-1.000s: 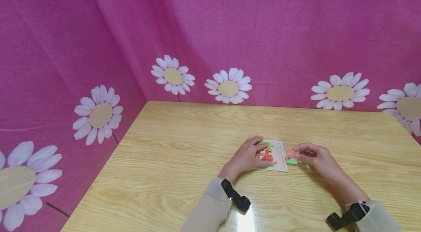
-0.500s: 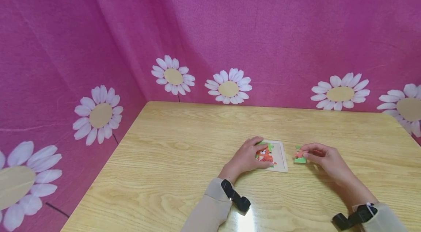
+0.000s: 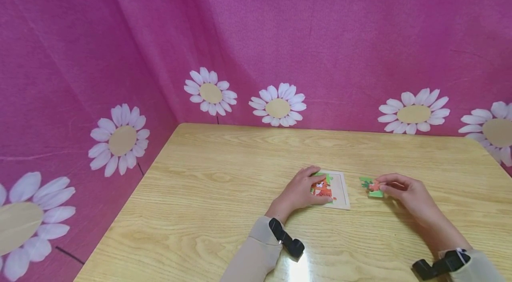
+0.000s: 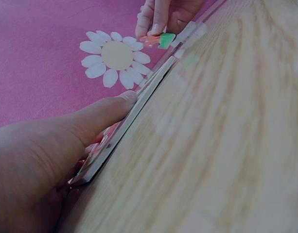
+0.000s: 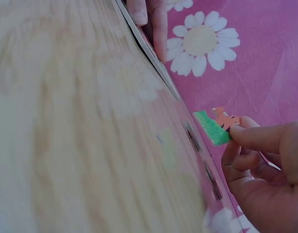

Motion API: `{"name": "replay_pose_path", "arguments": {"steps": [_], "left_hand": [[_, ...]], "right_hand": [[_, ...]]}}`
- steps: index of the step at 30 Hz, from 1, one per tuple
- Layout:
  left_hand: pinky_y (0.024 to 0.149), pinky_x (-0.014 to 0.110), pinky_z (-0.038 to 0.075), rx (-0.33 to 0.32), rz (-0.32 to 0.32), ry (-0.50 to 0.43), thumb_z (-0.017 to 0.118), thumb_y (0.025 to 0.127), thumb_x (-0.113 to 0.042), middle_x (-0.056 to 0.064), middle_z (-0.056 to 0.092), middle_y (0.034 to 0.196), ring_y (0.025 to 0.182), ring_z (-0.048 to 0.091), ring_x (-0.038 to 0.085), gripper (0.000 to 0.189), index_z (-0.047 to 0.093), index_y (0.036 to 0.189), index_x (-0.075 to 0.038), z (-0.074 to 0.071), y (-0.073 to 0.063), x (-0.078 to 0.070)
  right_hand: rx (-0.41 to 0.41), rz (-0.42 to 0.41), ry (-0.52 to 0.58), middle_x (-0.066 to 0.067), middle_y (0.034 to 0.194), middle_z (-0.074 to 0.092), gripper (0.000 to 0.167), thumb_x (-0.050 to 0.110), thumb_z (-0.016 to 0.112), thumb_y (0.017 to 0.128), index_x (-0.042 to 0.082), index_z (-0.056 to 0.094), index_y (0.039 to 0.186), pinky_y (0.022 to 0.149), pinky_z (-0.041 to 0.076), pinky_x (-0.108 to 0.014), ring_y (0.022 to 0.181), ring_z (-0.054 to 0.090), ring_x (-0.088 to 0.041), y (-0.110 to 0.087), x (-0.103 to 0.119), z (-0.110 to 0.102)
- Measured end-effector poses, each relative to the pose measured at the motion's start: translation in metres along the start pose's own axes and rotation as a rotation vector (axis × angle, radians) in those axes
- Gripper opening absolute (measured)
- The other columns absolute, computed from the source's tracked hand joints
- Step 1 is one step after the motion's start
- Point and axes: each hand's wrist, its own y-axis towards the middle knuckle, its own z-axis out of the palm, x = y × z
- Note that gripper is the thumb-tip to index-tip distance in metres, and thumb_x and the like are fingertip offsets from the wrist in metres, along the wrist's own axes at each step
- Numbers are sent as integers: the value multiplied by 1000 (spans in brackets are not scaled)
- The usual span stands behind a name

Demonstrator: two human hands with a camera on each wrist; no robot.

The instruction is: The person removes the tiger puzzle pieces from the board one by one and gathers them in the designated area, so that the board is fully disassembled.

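My left hand [image 3: 298, 189] grips a flat puzzle board [image 3: 340, 189] lying on the table, its thumb along the near rim and its fingers over the far side. Between them shows an orange cartoon animal on green, in the board's left part; bare pale backing fills the right part. To the board's right, my right hand [image 3: 410, 194] pinches an orange and green puzzle piece [image 3: 373, 187] between thumb and fingertips. The right wrist view shows that piece [image 5: 214, 127] tilted, with a green strip at its lower edge. The left hand's palm hides the board's left end.
A light wood-grain table [image 3: 224, 171] reaches back to a magenta curtain [image 3: 320, 42] printed with white daisies. Black straps with small cameras circle both wrists. In the right wrist view, thin dark-edged flat things [image 5: 191, 136] show along the table near the right hand.
My right hand has moved right, away from the board, carrying the puzzle piece; more of the piece's face shows now. The left hand and board have stayed in place.
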Motion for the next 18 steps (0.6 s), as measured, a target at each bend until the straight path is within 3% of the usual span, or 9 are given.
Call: {"name": "replay_pose_path", "arguments": {"steps": [8, 18], "left_hand": [[121, 31, 31, 18, -6, -19, 74, 82, -52, -4, 39, 156, 147, 34, 19, 70, 53, 142, -24, -1, 0, 0], [120, 30, 33, 13, 1, -13, 74, 82, -52, -3, 41, 155, 145, 35, 18, 69, 54, 141, -23, -2, -1, -1]], "right_hand": [[-6, 37, -8, 34, 99, 60, 38, 32, 61, 97, 2, 64, 121, 75, 46, -4, 94, 49, 16, -3, -8, -12], [-36, 62, 59, 38, 98, 58, 25, 28, 63, 96, 15, 70, 116, 71, 46, -5, 91, 49, 18, -2, -18, -25]]}}
